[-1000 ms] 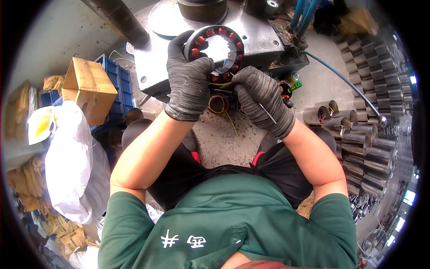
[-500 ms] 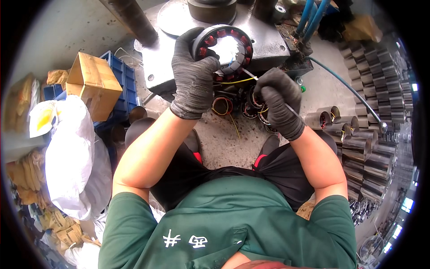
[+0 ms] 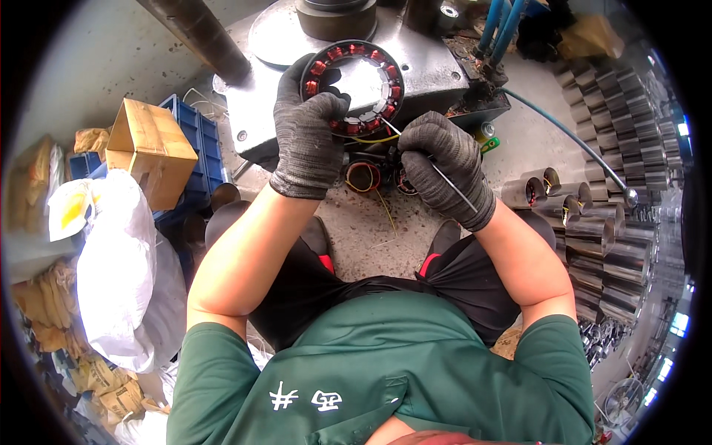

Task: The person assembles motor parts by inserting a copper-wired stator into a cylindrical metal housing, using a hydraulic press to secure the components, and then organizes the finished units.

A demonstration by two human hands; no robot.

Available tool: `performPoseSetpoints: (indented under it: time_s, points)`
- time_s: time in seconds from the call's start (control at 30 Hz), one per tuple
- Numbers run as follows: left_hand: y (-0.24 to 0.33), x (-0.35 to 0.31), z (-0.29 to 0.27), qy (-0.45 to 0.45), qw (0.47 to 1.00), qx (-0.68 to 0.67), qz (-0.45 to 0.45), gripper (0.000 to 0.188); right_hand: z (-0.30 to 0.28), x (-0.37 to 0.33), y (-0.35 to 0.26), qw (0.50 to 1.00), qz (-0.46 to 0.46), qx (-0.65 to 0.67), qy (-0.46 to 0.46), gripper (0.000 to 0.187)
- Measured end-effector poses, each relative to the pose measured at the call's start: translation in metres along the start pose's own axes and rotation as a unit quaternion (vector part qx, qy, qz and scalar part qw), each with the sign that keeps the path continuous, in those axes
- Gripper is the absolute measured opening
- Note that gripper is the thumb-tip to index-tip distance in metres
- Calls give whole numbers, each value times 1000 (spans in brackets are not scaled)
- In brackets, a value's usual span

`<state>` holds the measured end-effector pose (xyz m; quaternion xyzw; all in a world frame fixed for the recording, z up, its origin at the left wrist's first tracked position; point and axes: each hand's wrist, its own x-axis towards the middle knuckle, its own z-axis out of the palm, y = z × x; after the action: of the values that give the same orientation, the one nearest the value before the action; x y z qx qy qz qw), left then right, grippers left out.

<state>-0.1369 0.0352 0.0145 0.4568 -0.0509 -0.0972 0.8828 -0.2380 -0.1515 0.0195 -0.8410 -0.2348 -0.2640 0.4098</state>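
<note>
My left hand [image 3: 308,137], in a grey knit glove, is closed round the left side of a motor stator [image 3: 356,52], a dark ring lined with red copper windings. The ring faces me above the near edge of a metal machine plate [image 3: 434,63]. In my gloved right hand [image 3: 449,163] is a thin metal rod [image 3: 455,188], gripped slantwise. Its upper end reaches the ring's lower right inner edge, by the windings; whether it touches them I cannot tell. A yellow wire [image 3: 374,140] runs from the ring's underside towards my right hand.
Below the plate another wound part [image 3: 363,176] stands on the floor. Several metal cylinders [image 3: 589,233] are at the right, with a blue hose [image 3: 564,133] near them. A dark column [image 3: 200,37] rises at the far left. A cardboard box [image 3: 152,152], blue crate [image 3: 211,141] and white sack [image 3: 115,274] lie left.
The stator has shifted left and turned so more of its windings face me. My right hand has moved left with the rod, showing more of the rod's lower end.
</note>
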Motion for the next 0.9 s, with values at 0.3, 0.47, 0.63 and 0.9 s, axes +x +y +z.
performPoseSetpoints:
  time_s: [0.3,0.47,0.63,0.9]
  points:
    - [-2,-18,16,-23,986,138,95,75,8,0,11,999,19,-30,-31,20]
    - [-3,-17,16,-34,973,195,118,74,1,3,11,998,-30,-36,-33,21]
    - [0,-15,20,-22,994,95,58,76,-5,-6,9,995,-23,50,89,15]
    - [-6,-6,8,23,997,71,37,73,-15,6,-14,993,-102,32,50,10]
